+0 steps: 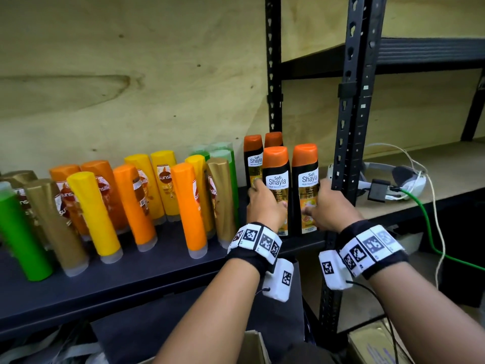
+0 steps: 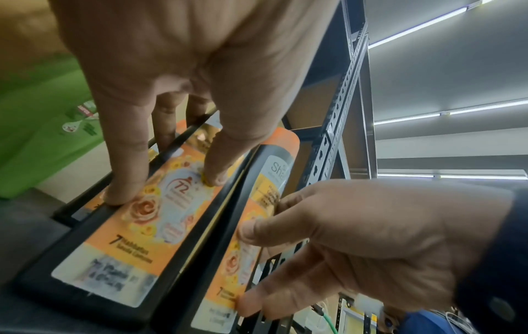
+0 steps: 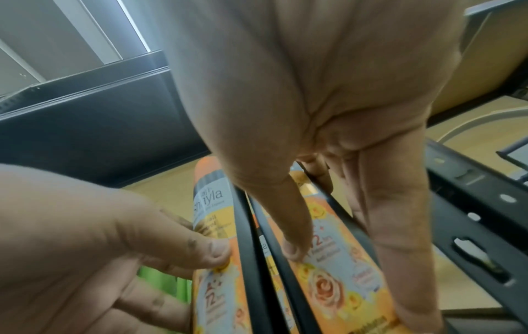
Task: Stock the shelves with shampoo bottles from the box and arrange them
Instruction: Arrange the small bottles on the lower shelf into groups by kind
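Several black Safi Shayla shampoo bottles with orange caps stand at the right end of the dark shelf (image 1: 147,279). My left hand (image 1: 269,195) grips the front left bottle (image 1: 277,179), thumb on its label and fingers round its left side. In the left wrist view, that hand (image 2: 165,189) holds the same bottle (image 2: 128,248). My right hand (image 1: 315,198) grips the front right bottle (image 1: 305,177) the same way. The right wrist view shows this hand (image 3: 354,271) and its bottle (image 3: 320,287). Both bottles stand upright side by side, nearly touching. Two more such bottles (image 1: 253,156) stand behind them.
A crowd of orange, yellow, gold and green Sunsilk bottles (image 1: 131,200) fills the shelf to the left. A black upright post (image 1: 351,127) stands just right of my right hand. A white headset (image 1: 393,179) with cables lies on the wooden shelf beyond. A cardboard box (image 1: 254,348) sits below.
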